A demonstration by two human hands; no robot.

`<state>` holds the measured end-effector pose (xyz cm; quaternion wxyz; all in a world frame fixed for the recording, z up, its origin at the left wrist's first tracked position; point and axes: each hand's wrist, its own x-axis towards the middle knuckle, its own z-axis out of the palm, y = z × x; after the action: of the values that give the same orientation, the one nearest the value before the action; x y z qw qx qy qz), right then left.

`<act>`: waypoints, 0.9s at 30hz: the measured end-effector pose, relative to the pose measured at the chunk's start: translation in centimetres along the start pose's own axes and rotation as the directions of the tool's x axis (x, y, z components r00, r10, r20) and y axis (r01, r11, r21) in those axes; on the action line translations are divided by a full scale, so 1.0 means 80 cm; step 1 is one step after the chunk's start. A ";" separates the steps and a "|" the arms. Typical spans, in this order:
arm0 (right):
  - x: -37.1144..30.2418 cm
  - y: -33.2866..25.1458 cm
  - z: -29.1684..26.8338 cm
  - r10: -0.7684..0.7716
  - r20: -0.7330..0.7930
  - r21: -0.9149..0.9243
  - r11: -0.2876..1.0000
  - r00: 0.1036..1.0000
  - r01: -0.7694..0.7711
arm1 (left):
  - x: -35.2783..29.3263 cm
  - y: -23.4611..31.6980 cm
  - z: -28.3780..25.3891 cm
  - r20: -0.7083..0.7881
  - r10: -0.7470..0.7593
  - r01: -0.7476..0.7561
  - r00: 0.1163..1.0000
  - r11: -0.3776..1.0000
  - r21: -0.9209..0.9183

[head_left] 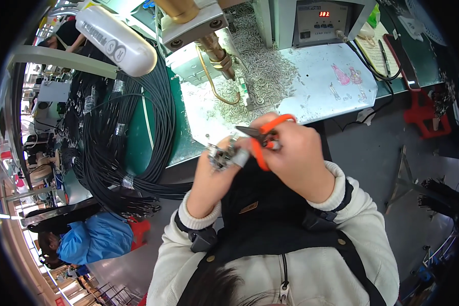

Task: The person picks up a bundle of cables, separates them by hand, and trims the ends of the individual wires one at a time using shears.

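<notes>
In my right hand (303, 155) is a pair of small scissors with orange handles (260, 155); the dark blades point left, toward my other hand. My left hand (213, 176) is closed around a bunch of small shiny metal pieces (222, 157), with a pale strip beside them; their exact kind is blurred. My hands almost meet just off the front edge of the bench. Beyond them, a press head with a metal nozzle (220, 60) points down at a small fixture (246, 94). Many little silver metal pieces (270, 81) lie heaped around that fixture.
Thick coils of black cable (160, 117) lie at the left. A white cylinder (116, 41) hangs above them. At the back right stands a control box (321, 25) with a red display. A notebook (380, 53) and a red stool (427, 116) are farther right. A person in blue (97, 237) sits lower left.
</notes>
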<state>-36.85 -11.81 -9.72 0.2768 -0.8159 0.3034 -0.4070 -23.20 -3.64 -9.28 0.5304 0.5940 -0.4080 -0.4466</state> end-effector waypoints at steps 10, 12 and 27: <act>-0.017 0.006 0.019 0.135 0.057 0.353 0.924 0.989 -0.147 | -0.018 -0.005 -0.003 -0.061 -0.235 0.196 0.970 0.906 -0.374; -0.021 0.006 0.017 -0.054 -0.086 0.202 0.977 0.995 0.071 | -0.019 -0.006 -0.003 -0.104 -0.234 0.187 0.967 0.922 -0.338; -0.036 0.016 0.042 0.165 0.097 0.479 0.857 0.982 -0.191 | -0.018 -0.029 0.013 -0.172 0.502 -0.402 0.848 0.820 0.408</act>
<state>-35.81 -9.93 -13.75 0.5172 -0.6990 0.2581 -0.4210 -24.60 -2.30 -11.46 0.5559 0.6204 -0.5354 -0.1391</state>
